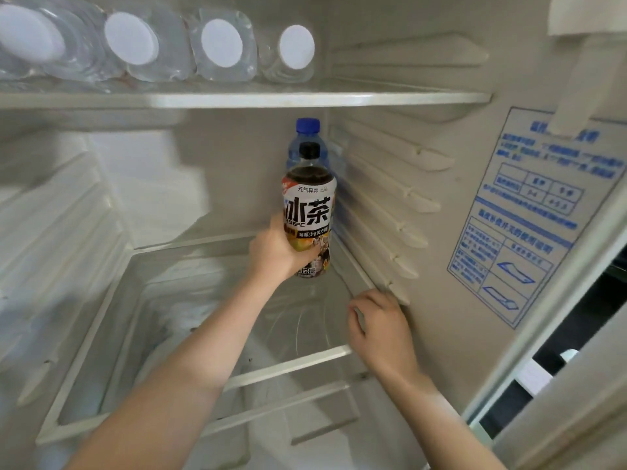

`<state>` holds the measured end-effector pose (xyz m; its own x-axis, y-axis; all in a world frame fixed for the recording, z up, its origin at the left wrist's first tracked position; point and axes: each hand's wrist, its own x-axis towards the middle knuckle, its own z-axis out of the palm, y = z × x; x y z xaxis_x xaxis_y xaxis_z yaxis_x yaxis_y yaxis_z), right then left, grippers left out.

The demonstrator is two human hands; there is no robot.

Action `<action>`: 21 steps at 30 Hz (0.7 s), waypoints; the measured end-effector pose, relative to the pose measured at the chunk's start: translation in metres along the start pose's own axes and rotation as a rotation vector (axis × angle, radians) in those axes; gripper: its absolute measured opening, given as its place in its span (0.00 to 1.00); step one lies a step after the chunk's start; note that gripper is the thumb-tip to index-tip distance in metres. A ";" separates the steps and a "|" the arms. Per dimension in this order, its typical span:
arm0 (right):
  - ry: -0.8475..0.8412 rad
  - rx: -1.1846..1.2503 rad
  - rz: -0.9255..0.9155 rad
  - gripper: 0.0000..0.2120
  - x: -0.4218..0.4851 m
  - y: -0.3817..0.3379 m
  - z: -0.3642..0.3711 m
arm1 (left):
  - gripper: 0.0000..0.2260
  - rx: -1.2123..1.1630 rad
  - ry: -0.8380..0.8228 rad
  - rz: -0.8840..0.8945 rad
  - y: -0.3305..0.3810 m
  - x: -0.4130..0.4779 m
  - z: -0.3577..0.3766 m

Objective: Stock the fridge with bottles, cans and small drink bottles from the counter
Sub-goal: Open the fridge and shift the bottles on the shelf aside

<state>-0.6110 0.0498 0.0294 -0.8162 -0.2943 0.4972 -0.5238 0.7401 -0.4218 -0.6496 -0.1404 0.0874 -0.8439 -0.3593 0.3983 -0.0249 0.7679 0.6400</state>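
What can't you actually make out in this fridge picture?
Head view:
- Water bottle: mostly hidden behind the tea bottle; only its blue cap and shoulders show.
- Sticker on the right wall: print too blurred to read.
- Top-shelf bottles: partly cut off by the top edge.
- Right hand: its back hides whether the fingers grip the shelf.
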 end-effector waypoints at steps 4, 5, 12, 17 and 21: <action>0.062 0.019 0.013 0.06 -0.003 0.000 0.005 | 0.33 -0.018 0.021 0.054 -0.008 0.001 0.001; 0.073 0.023 0.024 0.06 -0.003 -0.001 0.005 | 0.33 -0.016 0.039 0.061 -0.008 0.000 0.003; 0.055 0.034 0.048 0.07 -0.005 -0.003 0.003 | 0.37 -0.096 0.033 0.033 -0.002 0.000 0.025; 0.055 0.007 0.073 0.09 -0.005 -0.007 0.002 | 0.37 -0.128 0.022 0.066 0.002 0.003 0.030; 0.036 0.011 0.073 0.08 -0.005 -0.007 -0.001 | 0.36 -0.189 0.003 0.066 0.007 0.006 0.038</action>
<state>-0.6027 0.0463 0.0306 -0.8430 -0.2175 0.4919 -0.4661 0.7519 -0.4663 -0.6756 -0.1169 0.0696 -0.8387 -0.3135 0.4454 0.1318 0.6766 0.7245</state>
